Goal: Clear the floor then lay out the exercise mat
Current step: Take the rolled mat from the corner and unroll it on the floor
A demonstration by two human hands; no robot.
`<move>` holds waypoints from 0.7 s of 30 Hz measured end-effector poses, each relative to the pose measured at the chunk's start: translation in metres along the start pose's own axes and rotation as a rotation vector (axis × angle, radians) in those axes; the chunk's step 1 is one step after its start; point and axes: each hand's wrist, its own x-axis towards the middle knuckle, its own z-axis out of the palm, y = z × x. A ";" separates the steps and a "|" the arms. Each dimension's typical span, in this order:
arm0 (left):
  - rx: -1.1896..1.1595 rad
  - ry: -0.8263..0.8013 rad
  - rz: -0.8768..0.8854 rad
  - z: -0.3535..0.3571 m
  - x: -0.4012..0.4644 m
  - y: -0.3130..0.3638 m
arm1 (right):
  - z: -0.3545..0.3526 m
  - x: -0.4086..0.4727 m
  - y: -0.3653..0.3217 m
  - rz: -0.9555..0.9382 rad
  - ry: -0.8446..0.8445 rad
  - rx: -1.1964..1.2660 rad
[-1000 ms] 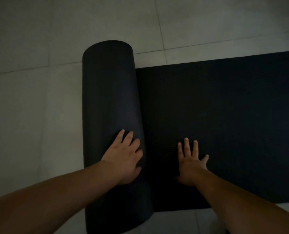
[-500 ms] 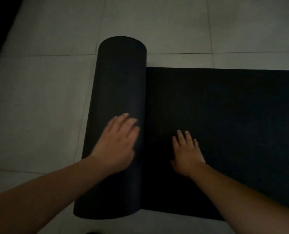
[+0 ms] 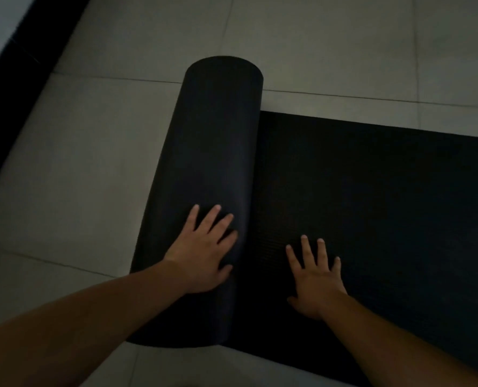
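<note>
Exercise mat (image 3: 372, 191) seemingly further unrolled.

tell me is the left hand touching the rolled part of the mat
Touching. In the head view the left hand lies flat on the rolled part of the mat, fingers spread straight over its curve, with no gap showing.

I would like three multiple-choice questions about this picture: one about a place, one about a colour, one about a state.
1. Where does the left hand rest?
A. on the rolled part of the mat
B. on the floor tiles
C. on the right arm

2. What colour is the mat?
A. pale blue
B. black
C. red

3. In what state is the mat?
A. fully rolled up
B. partly unrolled
C. folded in half

Answers: 1 A, its fingers lie spread on the roll. 2 B, it looks black against the light floor. 3 B, the right hand lies flat on the unrolled part beside the roll.
</note>
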 end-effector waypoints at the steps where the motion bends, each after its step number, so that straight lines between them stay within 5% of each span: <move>1: -0.029 0.011 -0.053 0.003 -0.006 -0.009 | -0.001 0.001 0.000 -0.003 -0.023 0.000; 10: -0.314 -0.049 -0.439 0.025 -0.040 -0.082 | -0.057 -0.002 -0.015 0.095 -0.257 0.004; 21: -0.671 0.002 -0.681 0.042 -0.091 -0.144 | -0.099 0.041 -0.094 -0.072 -0.161 0.017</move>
